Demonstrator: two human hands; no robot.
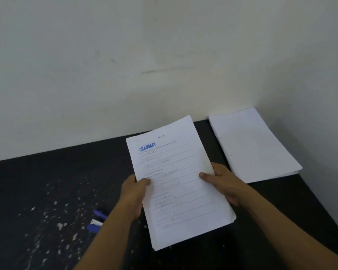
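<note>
On the dark, white-flecked bench (47, 182), near its left front part, lies one small blue-and-white object (97, 221). The left forearm covers part of it, so what it is cannot be told. Just right of it, the left hand (134, 195) grips the left long edge of a stack of printed sheets (180, 182). The thumb is pressed on the top page and the other fingers are hidden underneath.

The stack sits over the middle of the bench. Its far end is raised so that it overlaps the pale wall (125, 65) behind. Whether its near end touches the bench cannot be told. The top page has ruled lines and one blue APPROVED stamp (147, 148), upside down, at its far left corner.

The right hand (222, 184) clamps the stack's right long edge, thumb on top and fingers curled beneath. Both hands are therefore closed on the same stack, and the arms cross the bench's front part.

Further right, a second stack of blank-faced paper (256, 145) lies flat in the far right corner of the bench, against the wall. It lies just beside the right hand and apart from the held stack.

In all there are two stacks, one small object and two hands.
</note>
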